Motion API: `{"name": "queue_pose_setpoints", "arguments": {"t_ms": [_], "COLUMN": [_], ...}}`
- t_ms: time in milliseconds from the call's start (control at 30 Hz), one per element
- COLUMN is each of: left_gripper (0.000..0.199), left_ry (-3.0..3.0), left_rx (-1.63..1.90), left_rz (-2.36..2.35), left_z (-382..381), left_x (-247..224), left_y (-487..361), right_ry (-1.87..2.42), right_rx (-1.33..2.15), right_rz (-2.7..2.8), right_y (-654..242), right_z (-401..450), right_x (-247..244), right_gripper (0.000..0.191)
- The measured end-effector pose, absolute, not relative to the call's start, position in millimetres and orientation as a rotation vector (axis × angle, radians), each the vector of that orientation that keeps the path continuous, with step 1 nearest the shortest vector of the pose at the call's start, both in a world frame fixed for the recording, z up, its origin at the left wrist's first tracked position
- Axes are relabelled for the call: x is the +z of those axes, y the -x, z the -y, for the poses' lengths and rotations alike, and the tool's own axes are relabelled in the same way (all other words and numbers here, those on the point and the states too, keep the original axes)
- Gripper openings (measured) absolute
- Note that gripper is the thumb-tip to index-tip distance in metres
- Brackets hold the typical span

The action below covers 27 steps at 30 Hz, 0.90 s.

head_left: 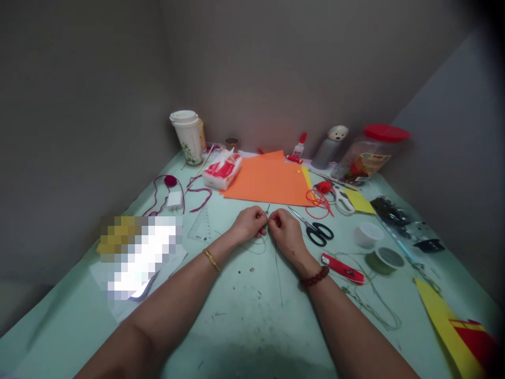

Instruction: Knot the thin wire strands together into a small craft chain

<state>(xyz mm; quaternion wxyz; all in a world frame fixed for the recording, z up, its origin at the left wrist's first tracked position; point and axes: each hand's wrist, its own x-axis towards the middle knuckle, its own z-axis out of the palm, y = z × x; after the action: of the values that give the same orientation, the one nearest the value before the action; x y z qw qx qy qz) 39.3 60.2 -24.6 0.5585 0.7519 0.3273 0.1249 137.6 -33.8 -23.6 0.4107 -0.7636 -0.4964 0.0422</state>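
Note:
My left hand (pixel 251 223) and my right hand (pixel 282 231) meet over the middle of the table, fingers pinched together and nearly touching. Between their fingertips is a thin green cord (pixel 277 263); one strand hangs down below my right hand and a loop curves under my left. A small dark tip pokes up just above the fingertips, too small to make out. Black-handled scissors (pixel 317 231) lie right of my right hand, and a red box cutter (pixel 342 268) rests beside my right wrist.
Orange paper (pixel 270 181) and a tissue pack (pixel 223 169) lie behind my hands. At left are a cup (pixel 186 138), a clear triangle ruler (pixel 201 226) and a charger (pixel 174 200). Red cord (pixel 319 202), a green spool (pixel 384 260) and a red-lidded jar (pixel 365 158) stand or lie at right.

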Motion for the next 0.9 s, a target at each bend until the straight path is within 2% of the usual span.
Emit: {"name": "queue_pose_setpoints", "arguments": {"t_ms": [500,900], "left_gripper": [0.018,0.01], "left_ry": [-1.792,-1.761], "left_rx": [0.278,0.254], "left_rz": [-0.692,-0.733], "left_z": [-60.9,-63.1], "left_x": [-23.0,-25.5], "left_y": [-37.9,-39.5], "right_ry": [1.911,1.906], "right_rx": [0.143,0.25], "right_rz": [1.242,1.21], "right_y": [-137.4,-137.3], "right_z": [34.6,37.3], "right_x": [-21.3,-18.3], "right_gripper": [0.007,0.007]}}
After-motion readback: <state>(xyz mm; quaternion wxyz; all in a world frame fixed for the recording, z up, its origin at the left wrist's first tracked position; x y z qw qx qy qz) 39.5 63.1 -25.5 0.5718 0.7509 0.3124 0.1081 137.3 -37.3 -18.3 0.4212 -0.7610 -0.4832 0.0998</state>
